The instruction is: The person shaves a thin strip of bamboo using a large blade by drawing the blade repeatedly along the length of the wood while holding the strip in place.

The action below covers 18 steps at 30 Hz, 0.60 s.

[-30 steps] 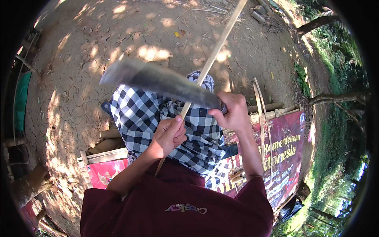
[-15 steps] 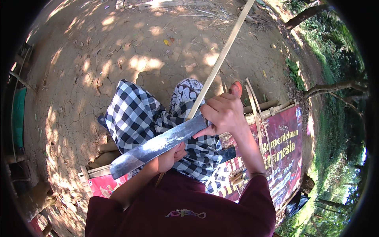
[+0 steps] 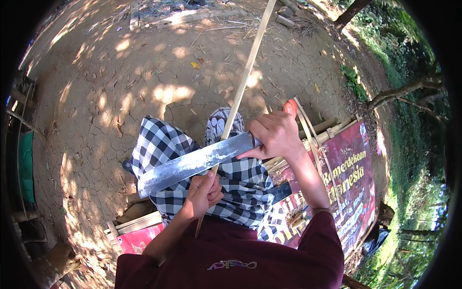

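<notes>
A long pale bamboo strip [image 3: 246,77] runs from my lap up and away over the cracked dirt. My left hand [image 3: 204,192] grips its near end above my checked black-and-white sarong [image 3: 161,144]. My right hand [image 3: 274,135] is closed on the handle of a big steel knife [image 3: 192,164]. The blade lies across the strip, its tip pointing left and slightly down, just above my left hand. The knife's handle is hidden inside my fist.
A red printed banner [image 3: 346,183] lies under me at the right, with thin bamboo slats [image 3: 308,130] on it. Dry cracked ground [image 3: 120,86] spreads ahead, with debris and wood at the far edge. Green plants and tree trunks [image 3: 399,91] stand at the right.
The knife came down from a raised position near the left onto the strip, blade now lying across it. My right hand moved up and to the right; the left hand stayed on the strip.
</notes>
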Each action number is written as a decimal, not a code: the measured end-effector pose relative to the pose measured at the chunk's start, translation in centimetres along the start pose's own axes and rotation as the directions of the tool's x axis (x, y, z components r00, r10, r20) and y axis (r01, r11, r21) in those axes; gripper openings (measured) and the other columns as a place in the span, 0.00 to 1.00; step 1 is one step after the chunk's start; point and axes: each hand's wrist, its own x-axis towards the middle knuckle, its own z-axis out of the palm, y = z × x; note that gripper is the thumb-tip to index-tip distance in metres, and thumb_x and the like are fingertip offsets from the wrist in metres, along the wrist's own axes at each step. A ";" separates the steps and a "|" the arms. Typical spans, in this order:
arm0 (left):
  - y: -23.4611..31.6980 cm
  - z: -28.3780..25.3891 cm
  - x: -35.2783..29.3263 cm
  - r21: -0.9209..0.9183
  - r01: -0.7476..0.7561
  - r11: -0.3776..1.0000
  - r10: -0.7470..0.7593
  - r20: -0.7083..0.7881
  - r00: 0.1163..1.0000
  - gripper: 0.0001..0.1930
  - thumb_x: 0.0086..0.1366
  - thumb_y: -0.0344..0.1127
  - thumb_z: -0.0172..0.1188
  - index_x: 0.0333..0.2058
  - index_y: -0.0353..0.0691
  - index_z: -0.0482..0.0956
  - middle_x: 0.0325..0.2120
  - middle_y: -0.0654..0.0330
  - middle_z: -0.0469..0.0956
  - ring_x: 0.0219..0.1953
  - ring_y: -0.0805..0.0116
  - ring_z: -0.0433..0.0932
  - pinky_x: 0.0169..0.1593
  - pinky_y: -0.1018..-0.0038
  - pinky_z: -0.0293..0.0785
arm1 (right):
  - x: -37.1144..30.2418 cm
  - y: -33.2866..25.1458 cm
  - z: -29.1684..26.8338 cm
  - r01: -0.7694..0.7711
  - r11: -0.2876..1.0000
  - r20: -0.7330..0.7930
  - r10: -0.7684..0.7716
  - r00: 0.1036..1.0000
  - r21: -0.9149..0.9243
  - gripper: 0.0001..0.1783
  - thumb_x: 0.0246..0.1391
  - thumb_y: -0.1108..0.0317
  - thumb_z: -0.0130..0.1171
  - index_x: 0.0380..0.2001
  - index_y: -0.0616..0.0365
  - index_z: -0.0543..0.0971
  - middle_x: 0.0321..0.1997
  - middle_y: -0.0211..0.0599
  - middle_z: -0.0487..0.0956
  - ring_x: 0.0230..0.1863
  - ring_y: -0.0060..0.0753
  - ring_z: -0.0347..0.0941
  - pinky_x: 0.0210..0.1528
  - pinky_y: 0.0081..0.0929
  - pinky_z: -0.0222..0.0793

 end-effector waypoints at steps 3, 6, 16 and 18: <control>0.3 -0.2 0.0 -0.034 0.015 0.999 -0.013 0.064 0.998 0.28 0.75 0.54 0.35 0.15 0.47 0.54 0.09 0.71 0.49 0.10 0.82 0.46 0.14 0.81 0.43 | -1.0 4.0 0.6 -0.246 0.956 -0.016 0.252 0.968 0.159 0.33 0.42 0.33 0.63 0.19 0.55 0.74 0.14 0.35 0.72 0.16 0.41 0.74 0.18 0.32 0.67; 0.1 -0.3 0.3 -0.038 0.021 0.999 -0.019 0.045 0.999 0.29 0.74 0.56 0.36 0.14 0.47 0.54 0.08 0.71 0.49 0.09 0.81 0.46 0.14 0.81 0.42 | -1.3 2.3 0.8 -0.248 0.962 0.006 0.249 0.969 0.118 0.34 0.42 0.30 0.61 0.19 0.55 0.73 0.14 0.34 0.71 0.16 0.41 0.74 0.18 0.34 0.67; 0.1 -0.5 0.4 -0.035 0.010 0.999 -0.009 0.034 0.999 0.28 0.75 0.52 0.36 0.16 0.46 0.53 0.09 0.71 0.50 0.11 0.81 0.47 0.15 0.81 0.43 | -0.4 3.9 0.5 -0.303 0.953 -0.025 0.303 0.953 0.008 0.33 0.45 0.32 0.61 0.20 0.55 0.73 0.13 0.35 0.69 0.15 0.41 0.72 0.17 0.35 0.64; -0.6 -0.2 0.2 -0.031 0.049 0.998 -0.047 0.045 0.998 0.28 0.75 0.54 0.36 0.15 0.47 0.53 0.09 0.71 0.49 0.10 0.81 0.47 0.14 0.81 0.43 | -0.4 1.8 0.9 -0.083 0.996 -0.020 0.084 0.996 0.040 0.33 0.43 0.32 0.62 0.18 0.54 0.72 0.14 0.35 0.69 0.15 0.41 0.71 0.18 0.34 0.64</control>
